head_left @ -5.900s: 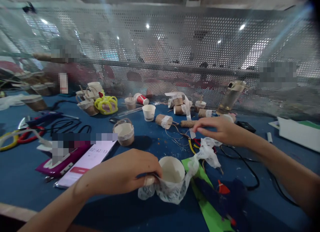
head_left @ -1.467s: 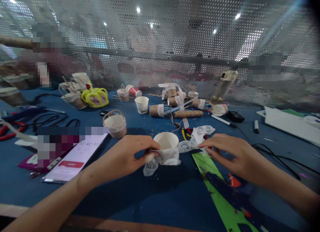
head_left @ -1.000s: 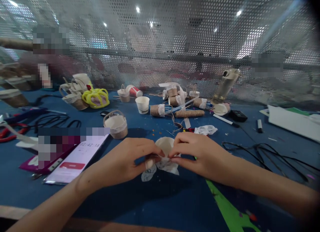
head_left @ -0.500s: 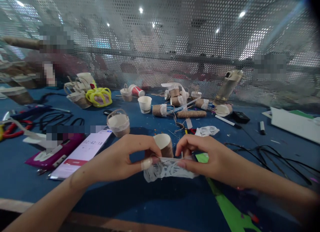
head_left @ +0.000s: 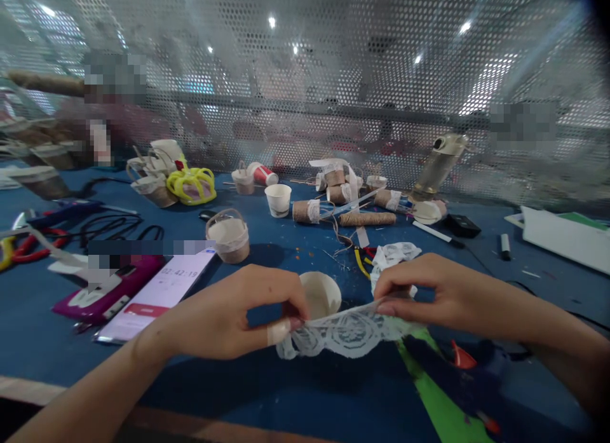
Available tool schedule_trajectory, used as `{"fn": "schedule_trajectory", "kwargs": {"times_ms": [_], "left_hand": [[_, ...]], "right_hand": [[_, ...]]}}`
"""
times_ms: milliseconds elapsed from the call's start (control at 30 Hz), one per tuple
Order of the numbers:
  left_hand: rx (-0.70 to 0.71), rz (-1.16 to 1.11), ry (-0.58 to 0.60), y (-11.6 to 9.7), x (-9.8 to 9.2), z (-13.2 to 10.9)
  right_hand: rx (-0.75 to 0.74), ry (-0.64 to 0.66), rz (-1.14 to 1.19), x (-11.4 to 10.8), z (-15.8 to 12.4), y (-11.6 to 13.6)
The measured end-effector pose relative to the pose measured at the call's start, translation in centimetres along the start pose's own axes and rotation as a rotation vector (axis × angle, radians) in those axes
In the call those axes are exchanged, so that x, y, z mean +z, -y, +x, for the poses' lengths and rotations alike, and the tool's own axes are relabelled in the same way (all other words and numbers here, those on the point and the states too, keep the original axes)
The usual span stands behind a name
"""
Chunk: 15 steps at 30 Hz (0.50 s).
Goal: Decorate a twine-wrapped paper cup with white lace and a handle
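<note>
Counted at the lower centre of the frame: one left hand [head_left: 222, 309], one right hand [head_left: 455, 297], one strip of white lace [head_left: 355, 333], one open-mouthed cup [head_left: 322, 292] and, farther right, one green sheet [head_left: 441, 398]. Counted left of centre: one phone [head_left: 166, 287], one purple packet [head_left: 131, 284], one yellow crown-shaped piece [head_left: 190, 192] and one nearer handled cup [head_left: 233, 245]. Counted from mid-frame rightward: one upright paper cup [head_left: 277, 203], one twine roll [head_left: 366, 218], one bottle [head_left: 436, 170], one black-capped marker [head_left: 506, 245], plus heaped brown-and-white cups [head_left: 339, 193], too overlapped to number.
</note>
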<state>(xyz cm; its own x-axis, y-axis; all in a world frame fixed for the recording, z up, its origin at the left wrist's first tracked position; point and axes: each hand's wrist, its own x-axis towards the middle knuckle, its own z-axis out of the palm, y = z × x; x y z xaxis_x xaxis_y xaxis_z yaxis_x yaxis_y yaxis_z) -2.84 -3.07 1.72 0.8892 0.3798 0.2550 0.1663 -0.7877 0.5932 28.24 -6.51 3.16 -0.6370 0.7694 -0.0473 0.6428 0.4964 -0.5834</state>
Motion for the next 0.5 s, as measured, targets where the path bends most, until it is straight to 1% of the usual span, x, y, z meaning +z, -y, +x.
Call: {"fn": "schedule_trajectory", "kwargs": {"times_ms": [200,333,433,500], "left_hand": [[-0.009,-0.003,0.037,0.0,-0.4,-0.6],[-0.006,-0.015,0.122,0.0,-1.1,-1.1],[-0.055,0.014,0.170,-0.1,-1.5,-1.4],[-0.103,0.019,0.165,-0.1,-1.7,-1.5]], "right_hand": [[-0.007,-0.026,-0.128,0.2,-0.1,-1.1],[0.001,0.006,-0.162,0.4,-0.3,-1.3],[0.002,0.033,-0.168,0.3,-0.5,-1.6],[0.008,0.036,-0.202,0.3,-0.5,-1.8]]}}
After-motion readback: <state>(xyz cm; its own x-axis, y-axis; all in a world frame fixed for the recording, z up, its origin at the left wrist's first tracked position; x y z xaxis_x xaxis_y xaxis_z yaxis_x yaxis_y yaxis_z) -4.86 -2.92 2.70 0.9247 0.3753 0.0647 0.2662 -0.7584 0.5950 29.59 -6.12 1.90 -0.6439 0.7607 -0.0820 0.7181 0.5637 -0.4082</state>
